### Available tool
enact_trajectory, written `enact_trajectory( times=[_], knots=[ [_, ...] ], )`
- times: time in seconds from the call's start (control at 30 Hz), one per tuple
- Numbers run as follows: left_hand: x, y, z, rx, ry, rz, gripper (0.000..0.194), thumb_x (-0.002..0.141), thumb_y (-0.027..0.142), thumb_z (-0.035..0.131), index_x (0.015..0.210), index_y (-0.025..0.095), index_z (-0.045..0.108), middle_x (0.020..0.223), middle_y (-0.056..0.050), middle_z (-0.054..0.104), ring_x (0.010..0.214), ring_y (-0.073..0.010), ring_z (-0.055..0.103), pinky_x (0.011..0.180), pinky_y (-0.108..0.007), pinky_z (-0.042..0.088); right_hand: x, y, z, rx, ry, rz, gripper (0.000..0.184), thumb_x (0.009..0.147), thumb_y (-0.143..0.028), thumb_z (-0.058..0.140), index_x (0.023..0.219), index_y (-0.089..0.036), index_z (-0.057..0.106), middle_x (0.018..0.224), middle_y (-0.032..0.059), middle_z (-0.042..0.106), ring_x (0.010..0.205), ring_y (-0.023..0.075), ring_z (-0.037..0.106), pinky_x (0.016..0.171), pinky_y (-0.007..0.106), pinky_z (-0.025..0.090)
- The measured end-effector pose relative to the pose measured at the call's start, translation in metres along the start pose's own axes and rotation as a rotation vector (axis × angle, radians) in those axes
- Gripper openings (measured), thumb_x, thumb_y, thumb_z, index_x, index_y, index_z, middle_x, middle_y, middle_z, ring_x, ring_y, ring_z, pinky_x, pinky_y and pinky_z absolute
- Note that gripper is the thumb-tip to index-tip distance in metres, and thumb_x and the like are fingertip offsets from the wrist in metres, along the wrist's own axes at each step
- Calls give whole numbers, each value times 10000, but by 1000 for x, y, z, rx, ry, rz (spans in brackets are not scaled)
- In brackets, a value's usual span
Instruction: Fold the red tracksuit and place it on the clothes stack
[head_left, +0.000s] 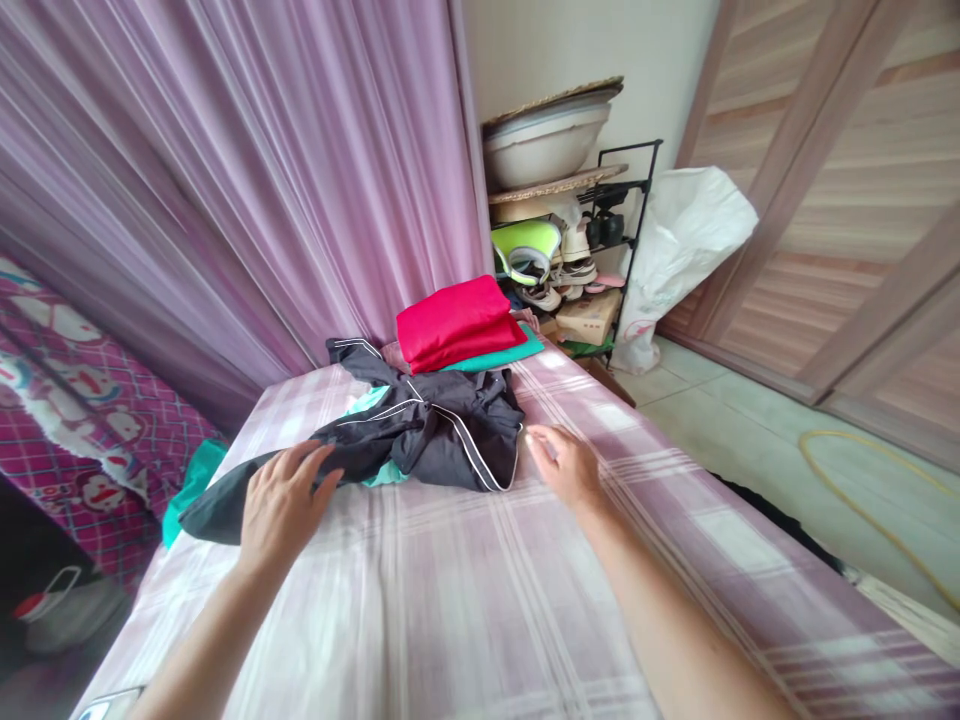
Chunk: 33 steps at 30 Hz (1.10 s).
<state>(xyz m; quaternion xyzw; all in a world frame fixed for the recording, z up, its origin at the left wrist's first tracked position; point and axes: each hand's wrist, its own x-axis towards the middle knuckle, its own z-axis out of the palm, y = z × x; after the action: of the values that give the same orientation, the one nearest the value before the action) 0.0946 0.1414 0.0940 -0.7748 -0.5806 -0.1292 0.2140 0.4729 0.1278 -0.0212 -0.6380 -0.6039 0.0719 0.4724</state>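
Note:
A dark grey garment with white piping [465,440] lies crumpled across the bed, one long part stretching to the left. Whether it is a jacket or trousers I cannot tell. My left hand [285,495] rests palm down on that long part, fingers spread. Beside the garment's right edge is my right hand [566,465], its fingers bent and slightly apart, with nothing visible between them. Bits of light green cloth [388,474] show from under the garment. Behind it sits a folded red cloth [457,325] on top of a folded teal cloth [499,352].
A plaid bedsheet [450,620] covers the bed. Purple curtains [360,170] hang behind it. To the right stand a shoe rack [637,235], a white plastic bag [686,240] and wooden wardrobe doors [810,190]. A yellow hose or cord [847,500] lies on the floor.

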Motion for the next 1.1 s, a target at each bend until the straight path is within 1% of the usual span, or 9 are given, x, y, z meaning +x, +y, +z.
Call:
enact_trajectory(
  times=[0.1, 0.2, 0.3, 0.4, 0.5, 0.6, 0.7, 0.83, 1.1],
  knots=[
    [-48, -25, 12, 59, 84, -156, 501, 954, 443, 405, 1428, 293, 468, 1472, -126, 466, 1344, -347, 435, 1088, -527, 361, -13, -32, 16, -34, -85, -220, 296, 871, -447, 577, 990, -223, 729, 1070, 97, 720, 1024, 243, 637, 919, 364, 473],
    [-69, -54, 20, 59, 56, -177, 541, 953, 419, 392, 1480, 301, 411, 1528, -117, 408, 1412, -345, 358, 1127, -529, 319, -20, -49, 27, -46, -178, -268, 213, 849, -393, 602, 853, -213, 716, 995, 96, 719, 955, 250, 632, 857, 365, 469],
    [-59, -81, 30, 53, -43, -115, 565, 951, 433, 383, 1485, 253, 421, 1546, -131, 396, 1441, -332, 329, 1147, -510, 300, -9, -43, 25, 131, -172, -73, 268, 876, -399, 530, 788, -208, 697, 795, 58, 707, 789, 208, 625, 733, 300, 461],
    [-28, -96, 44, 63, -194, -91, 582, 931, 456, 432, 1480, 263, 431, 1551, -116, 409, 1445, -339, 325, 1140, -548, 294, 10, -22, 16, 368, 12, 298, 421, 832, -555, 515, 888, -185, 709, 727, 24, 684, 728, 199, 613, 642, 268, 446],
    [4, -91, 53, 54, -361, -86, 559, 898, 448, 506, 1436, 294, 488, 1525, -106, 457, 1417, -350, 373, 1124, -595, 293, 21, 0, 14, 424, 112, 546, 448, 711, -601, 575, 781, -172, 688, 596, -6, 603, 633, 184, 574, 559, 257, 416],
    [17, -74, 54, 31, -355, -86, 479, 903, 379, 506, 1364, 261, 568, 1469, -122, 521, 1368, -326, 450, 1112, -526, 348, 23, 17, 18, 364, 112, 596, 372, 646, -558, 617, 684, -189, 657, 510, -35, 530, 556, 164, 531, 502, 249, 382],
    [2, -58, 56, -92, -333, 3, 474, 909, 400, 500, 1351, 248, 577, 1424, -116, 566, 1283, -287, 545, 1071, -429, 422, 25, 28, 21, 368, 83, 592, 338, 644, -524, 635, 709, -194, 670, 522, -32, 569, 541, 164, 558, 480, 241, 385],
    [-28, -58, 65, -140, -385, 86, 667, 814, 457, 648, 1435, 274, 486, 1519, -114, 465, 1358, -320, 473, 1116, -488, 377, 33, 38, 18, 404, -6, 609, 329, 655, -497, 657, 767, -190, 698, 608, 5, 669, 577, 180, 622, 488, 243, 421],
    [-20, -66, 68, -191, -373, -38, 344, 929, 304, 426, 1133, 273, 702, 1334, -50, 654, 1170, -250, 632, 1051, -403, 438, 38, 28, 3, 474, -79, 568, 303, 644, -482, 664, 764, -205, 673, 645, 3, 694, 618, 191, 645, 541, 264, 461]
  ],
)
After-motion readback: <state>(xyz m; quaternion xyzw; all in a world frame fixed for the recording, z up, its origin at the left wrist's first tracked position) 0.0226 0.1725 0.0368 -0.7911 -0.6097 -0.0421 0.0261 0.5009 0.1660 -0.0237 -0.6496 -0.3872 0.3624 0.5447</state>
